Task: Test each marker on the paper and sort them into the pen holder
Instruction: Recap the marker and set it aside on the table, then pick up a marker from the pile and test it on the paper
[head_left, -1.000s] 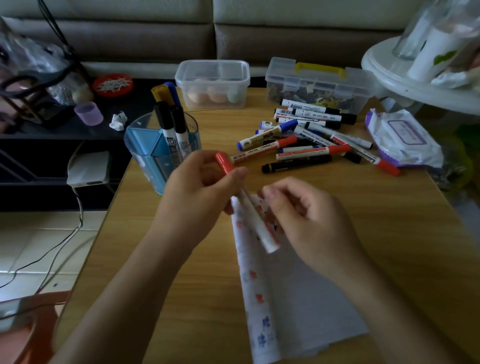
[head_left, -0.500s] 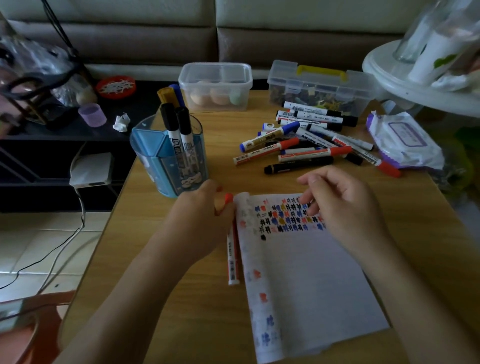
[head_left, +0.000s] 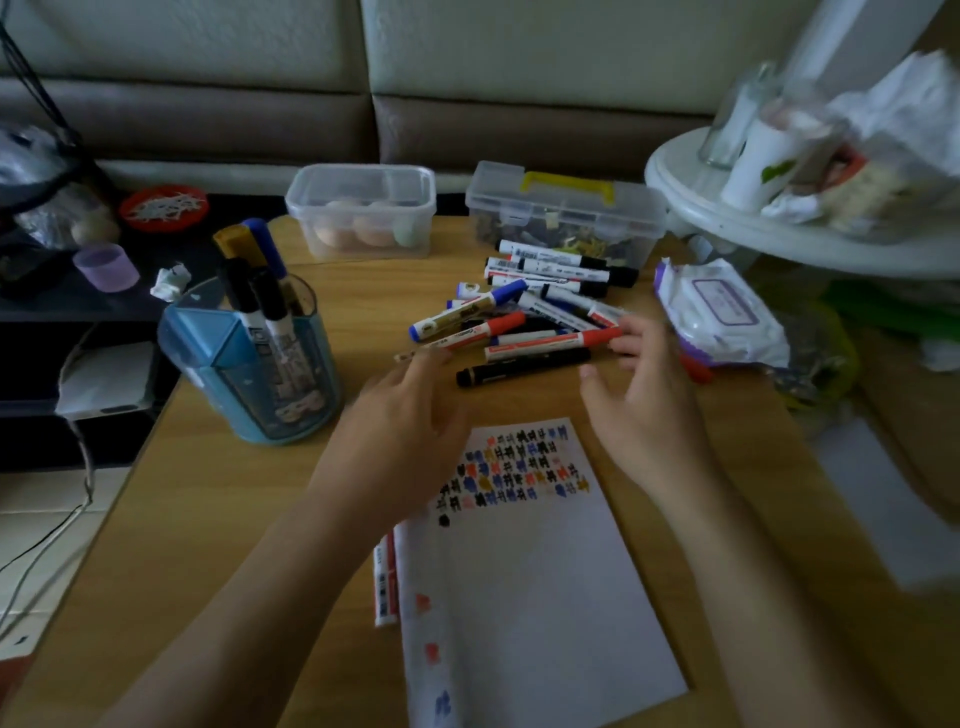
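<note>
A white paper (head_left: 524, 587) with rows of coloured test marks lies flat on the wooden table (head_left: 218, 519). A red marker (head_left: 385, 582) lies along its left edge, partly under my left forearm. My left hand (head_left: 402, 421) hovers over the paper's top left with fingers spread and holds nothing. My right hand (head_left: 641, 395) reaches into the pile of loose markers (head_left: 530, 317); its fingertips touch a red-capped marker (head_left: 556, 343), fingers fairly straight. A black marker (head_left: 522, 366) lies nearest the paper. The blue pen holder (head_left: 244, 379) at left contains several markers.
Two clear plastic boxes (head_left: 363, 210) (head_left: 566, 213) stand at the table's far edge. A pack of wet wipes (head_left: 719, 312) lies right of the marker pile. A white round stand (head_left: 779, 228) with bottles overhangs the right. A sofa runs behind.
The red marker was put down beside the paper and the paper unrolled flat. Both hands have since moved forward to the marker pile; the right now touches a red-capped marker.
</note>
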